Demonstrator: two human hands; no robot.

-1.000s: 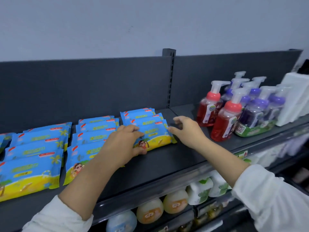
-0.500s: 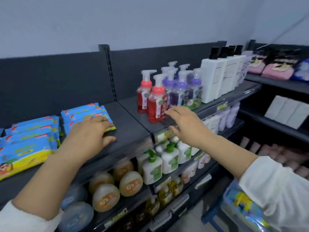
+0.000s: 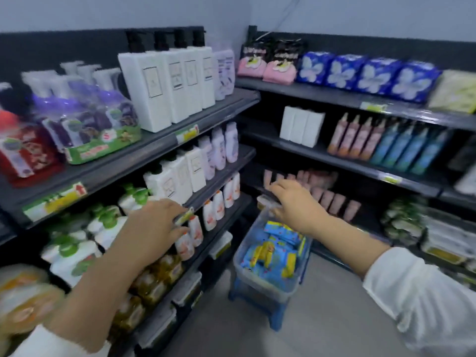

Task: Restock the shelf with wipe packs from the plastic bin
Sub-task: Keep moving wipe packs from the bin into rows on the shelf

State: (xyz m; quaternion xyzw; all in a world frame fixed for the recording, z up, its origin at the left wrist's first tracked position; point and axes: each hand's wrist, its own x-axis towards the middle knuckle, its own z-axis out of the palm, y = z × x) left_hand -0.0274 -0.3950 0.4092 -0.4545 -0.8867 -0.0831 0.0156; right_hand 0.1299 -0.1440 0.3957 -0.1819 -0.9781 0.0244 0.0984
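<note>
A clear plastic bin [image 3: 247, 275] stands on a small blue stool [image 3: 270, 311] on the floor in the corner between two shelf units. Several blue and yellow wipe packs [image 3: 273, 251] lie inside it. My right hand [image 3: 293, 202] hangs above the bin's far end, fingers loosely bent, holding nothing. My left hand [image 3: 154, 225] is out in front of the left shelf unit's lower shelves, fingers relaxed and empty. The shelf with the stocked wipe packs is out of view to the left.
The left shelf unit [image 3: 159, 148] carries red and purple pump bottles [image 3: 85, 124], white bottles [image 3: 164, 86] and lotion bottles below. The right unit [image 3: 334, 99] holds pink and blue packs, spray bottles and tubes. Grey floor [image 3: 296, 331] lies between them.
The view has swung right, away from the wipe packs on the shelf, to the corner with the bin. Both hands left the shelf; the right now hangs over the bin.
</note>
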